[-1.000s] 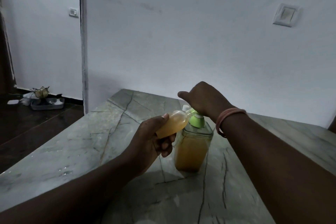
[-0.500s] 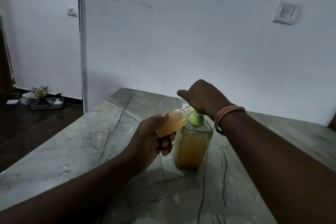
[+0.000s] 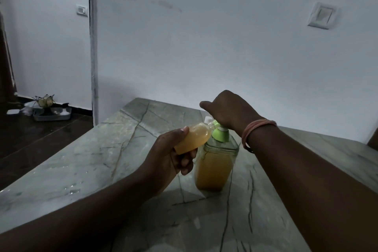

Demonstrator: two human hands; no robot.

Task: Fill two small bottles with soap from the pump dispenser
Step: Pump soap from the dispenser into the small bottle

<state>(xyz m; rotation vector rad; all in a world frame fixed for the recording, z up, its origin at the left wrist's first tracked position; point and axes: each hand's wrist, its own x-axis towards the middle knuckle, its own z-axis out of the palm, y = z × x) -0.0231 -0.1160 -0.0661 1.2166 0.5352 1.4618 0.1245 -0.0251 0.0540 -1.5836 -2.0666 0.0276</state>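
Head view. The small clear plastic bottle of amber soap is held in the left hand, thumb on top and fingers curled beneath its base. Its long axis is tilted, base low toward the person, neck rising up and to the right. The neck meets the spout of the tall clear pump dispenser with the light green pump head, which stands upright on the grey-green veined stone counter. The right hand rests on top of the pump head with fingers bent down over it; whether they press or merely rest cannot be told. A second small bottle cannot be identified here.

Judgement: the governing relation is neck to spout. The left hand sits just left of the dispenser and controls alignment; the right hand, directly above, supplies the stroke. The bottle appears nearly full, so overflow at the neck is the risk.
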